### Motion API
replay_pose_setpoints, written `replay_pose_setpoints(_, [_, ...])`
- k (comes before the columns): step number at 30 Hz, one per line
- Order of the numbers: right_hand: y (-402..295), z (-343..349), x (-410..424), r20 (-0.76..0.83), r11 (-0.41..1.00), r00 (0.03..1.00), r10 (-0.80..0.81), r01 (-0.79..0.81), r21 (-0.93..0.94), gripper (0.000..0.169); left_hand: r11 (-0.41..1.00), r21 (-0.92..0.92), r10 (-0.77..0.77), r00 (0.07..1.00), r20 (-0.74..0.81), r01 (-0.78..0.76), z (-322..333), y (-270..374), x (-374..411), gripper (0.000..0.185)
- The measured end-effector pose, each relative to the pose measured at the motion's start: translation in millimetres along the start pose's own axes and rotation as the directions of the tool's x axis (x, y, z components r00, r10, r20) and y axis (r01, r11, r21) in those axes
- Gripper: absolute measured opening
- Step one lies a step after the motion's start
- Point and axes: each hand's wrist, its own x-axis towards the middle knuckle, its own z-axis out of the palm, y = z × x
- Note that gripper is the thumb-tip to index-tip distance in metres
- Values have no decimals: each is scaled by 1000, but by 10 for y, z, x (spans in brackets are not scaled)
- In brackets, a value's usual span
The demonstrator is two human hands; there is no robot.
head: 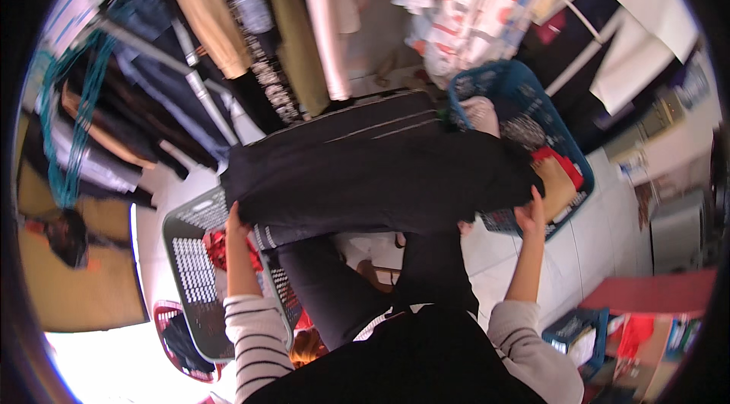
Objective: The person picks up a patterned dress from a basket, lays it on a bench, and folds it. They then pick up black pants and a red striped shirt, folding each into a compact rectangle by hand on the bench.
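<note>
A black garment with thin pale stripes [376, 176] is stretched sideways before me, probably trousers, though its full shape cannot be made out. My left hand [236, 222] grips its left end, above a grey-green laundry basket [197, 327]. At the other end, my right hand [531, 216] holds the dark cloth by its edge, beside a blue plastic basket [562, 124]. Below the cloth show my legs in dark trousers [336, 284]. Part of the blue basket's near side is hidden behind the garment.
Clothes on hangers [313, 22] line the far side. At left hang more trousers [154, 79] and a bunch of teal hangers [51, 136]. A red basket [165, 313] holds dark cloth at lower left. A pink-topped shelf [650, 293] stands at right, by a small blue crate [599, 341].
</note>
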Motion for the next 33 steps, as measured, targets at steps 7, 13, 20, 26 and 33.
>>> replay_pose_setpoints(7, [-282, 584, 137, -69, 992, 995, 71, -78, -103, 34, 985, -173, 8, 1000, -6, -9, 377, 672, -194, 40])
replay_pose_setpoints(13, [-560, 557, 351, 6, 906, 979, -203, 190, -378, 37, 896, -60, 403, 864, -303, -439, 205, 966, -391, 44])
replay_pose_setpoints(20, [-218, -184, 603, -365, 918, 930, -36, -113, -380, 39, 959, -271, -183, 911, -369, 83, -40, 56, -717, 36])
replay_pose_setpoints(26, [-241, 379, 768, -212, 901, 972, 105, -183, -393, 42, 999, -7, -52, 988, -142, 51, -375, 289, -593, 24])
replay_pose_setpoints(33, [-1103, 1598, 388, 175, 914, 923, -344, 372, -162, 36, 640, 56, 753, 610, -246, -767, 962, 1191, -1138, 53])
